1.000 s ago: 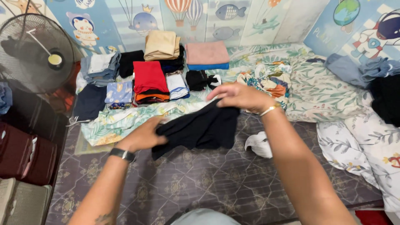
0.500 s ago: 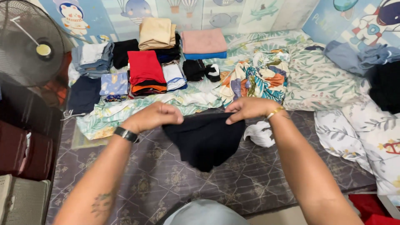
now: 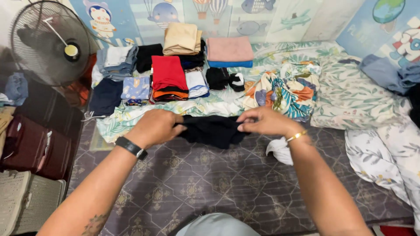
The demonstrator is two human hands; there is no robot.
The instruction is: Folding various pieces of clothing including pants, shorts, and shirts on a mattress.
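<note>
Location: a home, most likely a child's bedroom or play area used for sorting laundry. Indicators: padded wall panels (image 3: pixel 245 17) at 12 o'clock, printed with cartoon whales, fish, balloons and an astronaut; stacks of folded clothes (image 3: pixel 175 70) on a leaf-print bedsheet (image 3: pixel 350 96) at 12 to 2 o'clock; a pedestal fan (image 3: pixel 50 43) at 10 o'clock; a patterned floor mat (image 3: pixel 210 183) at 6 o'clock.

Patterned floor mat (image 3: pixel 210 188), white cloth (image 3: pixel 280 150), leafy sheet (image 3: pixel 144 116)
</note>
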